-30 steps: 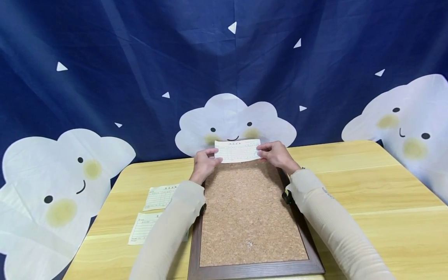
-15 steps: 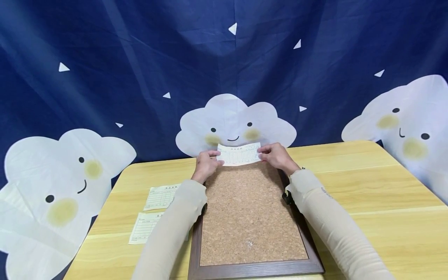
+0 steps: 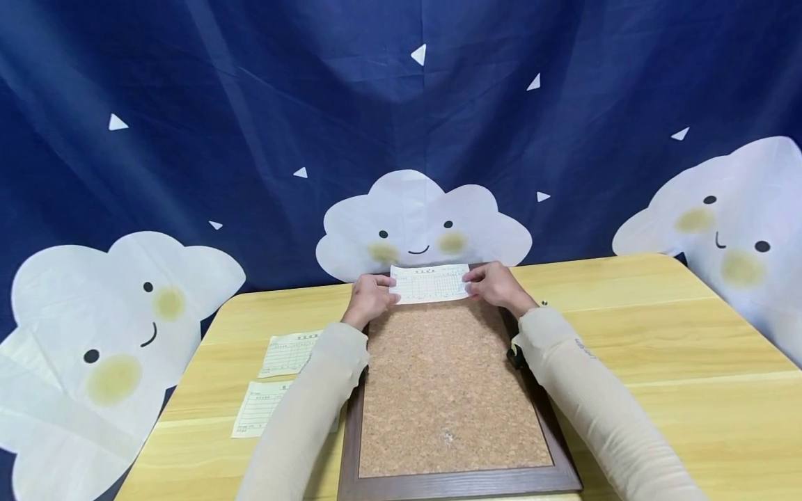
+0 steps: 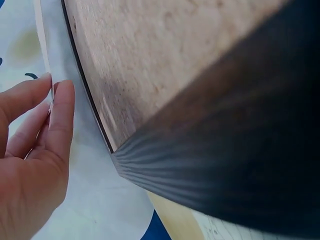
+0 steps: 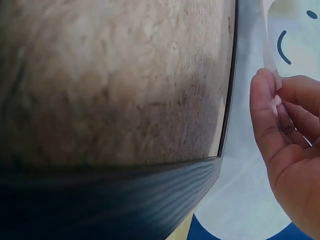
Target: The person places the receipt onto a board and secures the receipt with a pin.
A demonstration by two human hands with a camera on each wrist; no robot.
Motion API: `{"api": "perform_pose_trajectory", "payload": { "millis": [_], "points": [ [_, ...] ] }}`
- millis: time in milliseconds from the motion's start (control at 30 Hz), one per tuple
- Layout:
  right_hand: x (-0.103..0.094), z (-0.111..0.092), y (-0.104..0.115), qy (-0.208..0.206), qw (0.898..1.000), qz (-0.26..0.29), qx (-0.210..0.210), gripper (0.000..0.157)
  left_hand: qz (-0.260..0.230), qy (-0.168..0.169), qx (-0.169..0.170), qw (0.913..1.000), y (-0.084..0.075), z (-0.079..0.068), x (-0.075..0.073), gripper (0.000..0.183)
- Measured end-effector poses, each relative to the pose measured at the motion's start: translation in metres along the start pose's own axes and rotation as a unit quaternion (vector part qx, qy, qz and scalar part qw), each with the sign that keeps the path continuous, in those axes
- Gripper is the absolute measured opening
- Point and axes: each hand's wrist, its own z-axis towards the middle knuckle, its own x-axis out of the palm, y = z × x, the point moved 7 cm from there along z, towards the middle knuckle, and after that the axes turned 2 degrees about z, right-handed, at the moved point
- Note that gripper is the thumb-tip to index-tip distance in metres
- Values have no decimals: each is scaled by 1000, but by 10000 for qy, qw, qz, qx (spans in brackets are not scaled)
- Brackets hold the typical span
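Note:
A printed paper slip [image 3: 429,284] with a ruled table is stretched between both hands over the far end of a framed cork board [image 3: 447,390]. My left hand [image 3: 370,299] pinches the slip's left edge between thumb and fingers. The right hand [image 3: 495,285] pinches its right edge the same way. In the left wrist view the slip [image 4: 43,40] appears edge-on, held at the fingertips and apart from the cork. The right wrist view likewise has the slip [image 5: 271,55] edge-on, off the board. The board's far frame edge is mostly hidden behind slip and hands.
Two similar slips lie on the wooden table [image 3: 689,334] left of the board: a farther slip [image 3: 288,353] and a nearer slip [image 3: 257,409], both partly covered by the left sleeve. Behind the table hangs a blue curtain [image 3: 401,104] with printed clouds.
Both hands have lowered the slip a little toward the board's far end, with a slight shift to the right. It bowed midway and is flatter now. The grip stays the same.

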Motion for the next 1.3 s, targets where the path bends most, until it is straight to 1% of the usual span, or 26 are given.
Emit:
{"api": "perform_pose_trajectory", "payload": {
  "millis": [167, 300, 500, 667, 733, 900, 1000, 1200, 1300],
  "points": [
    [4, 0, -2, 154, 9998, -85, 61, 23, 287, 137, -54, 9995, 2, -1, 1, 27],
    [7, 1, -2, 224, 9992, -336, 52, 22, 598, 192, 97, 9980, 1, -2, 1, 29],
    [9, 0, -3, 255, 9963, -816, -48, 22, 1248, 288, 333, 9912, 0, -2, 4, 36],
    [14, 0, -6, 388, 9939, -1028, 78, 24, 1719, 426, 623, 9822, -3, -2, 8, 41],
    [16, 0, -5, 443, 9926, -1127, 69, 26, 1863, 487, 681, 9789, -3, -2, 9, 42],
    [16, -1, -2, 472, 9889, -1404, -57, 30, 2149, 578, 713, 9723, -5, -3, 11, 45],
    [17, -1, -3, 498, 9875, -1495, -36, 32, 2264, 650, 701, 9693, -7, -3, 13, 45],
    [19, 0, -5, 624, 9858, -1555, 124, 35, 2453, 870, 701, 9630, -7, -4, 17, 41],
    [19, 1, -7, 636, 9847, -1601, 253, 36, 2475, 946, 699, 9617, -7, -4, 18, 40]
  ]
}}
